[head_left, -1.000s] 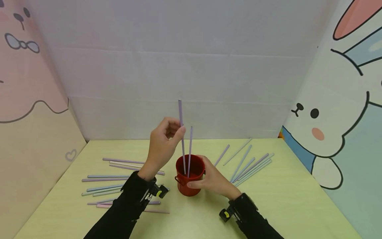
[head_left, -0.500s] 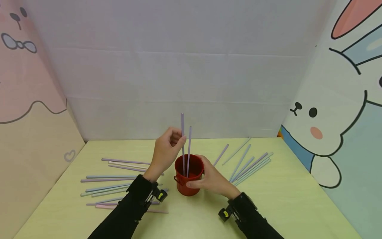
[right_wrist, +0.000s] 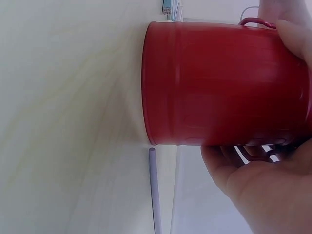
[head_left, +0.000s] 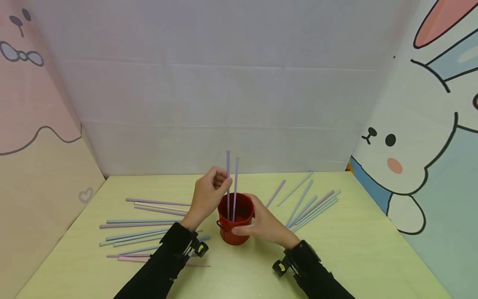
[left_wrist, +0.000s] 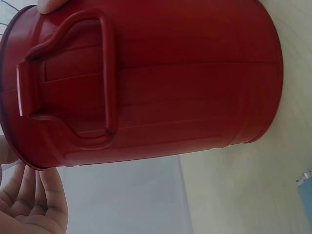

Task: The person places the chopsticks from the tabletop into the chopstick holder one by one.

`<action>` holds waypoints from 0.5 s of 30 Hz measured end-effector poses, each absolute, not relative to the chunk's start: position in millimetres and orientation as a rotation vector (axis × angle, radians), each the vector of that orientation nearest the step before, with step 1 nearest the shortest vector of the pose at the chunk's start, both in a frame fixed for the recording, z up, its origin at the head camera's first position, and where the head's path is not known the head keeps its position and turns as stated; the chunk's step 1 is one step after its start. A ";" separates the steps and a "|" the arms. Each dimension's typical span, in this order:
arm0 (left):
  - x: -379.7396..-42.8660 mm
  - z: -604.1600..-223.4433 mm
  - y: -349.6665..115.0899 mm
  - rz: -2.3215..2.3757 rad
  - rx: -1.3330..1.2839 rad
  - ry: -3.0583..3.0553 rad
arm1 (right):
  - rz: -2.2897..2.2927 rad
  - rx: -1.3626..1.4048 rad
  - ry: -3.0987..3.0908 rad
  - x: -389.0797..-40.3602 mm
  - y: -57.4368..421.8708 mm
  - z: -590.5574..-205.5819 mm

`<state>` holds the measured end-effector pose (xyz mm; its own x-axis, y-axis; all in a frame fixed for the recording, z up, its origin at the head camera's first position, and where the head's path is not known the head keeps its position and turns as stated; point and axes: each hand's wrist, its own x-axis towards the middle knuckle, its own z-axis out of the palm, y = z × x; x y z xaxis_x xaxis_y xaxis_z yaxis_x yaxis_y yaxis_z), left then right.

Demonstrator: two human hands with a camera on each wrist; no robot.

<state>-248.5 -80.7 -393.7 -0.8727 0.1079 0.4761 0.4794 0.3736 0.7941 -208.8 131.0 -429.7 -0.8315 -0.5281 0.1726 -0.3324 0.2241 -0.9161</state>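
In the head view my left hand (head_left: 210,192) pinches a light purple straw (head_left: 228,161) between thumb and fingers. This straw stands upright, its lower end inside a small red metal bucket (head_left: 233,237). A second purple straw (head_left: 236,176) leans in the bucket beside it. My right hand (head_left: 267,224) grips the bucket from the right, thumb across its front. In the left wrist view the bucket's side handle (left_wrist: 110,73) faces the camera. The right wrist view has the bucket wall (right_wrist: 219,83) filling the middle, its base at the tabletop.
Several purple, blue, white, green and pink straws (head_left: 134,226) lie left of the bucket, some partly hidden by my left arm. More straws (head_left: 313,209) are spread at the right. A white wall (head_left: 239,91) rises behind the table (head_left: 351,257), with cartoon panels on both sides.
My left hand has come down with the purple straw, which now sits lower in the bucket. The right hand keeps its hold on the bucket, and the other straw stays put.
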 end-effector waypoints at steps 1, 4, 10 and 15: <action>-248.6 -394.8 -80.9 -1.499 -0.512 -2.298 | -1.660 -0.822 2.318 -208.8 131.0 -429.9; -249.1 -398.7 -81.5 -1.503 -0.513 -2.301 | -1.658 -0.820 2.323 -208.7 131.0 -429.9; -249.2 -407.1 -81.7 -1.515 -0.518 -2.299 | -1.666 -0.838 2.310 -208.2 130.9 -429.8; -249.9 -412.8 -81.3 -1.537 -0.507 -2.305 | -1.656 -0.824 2.320 -208.3 131.0 -429.8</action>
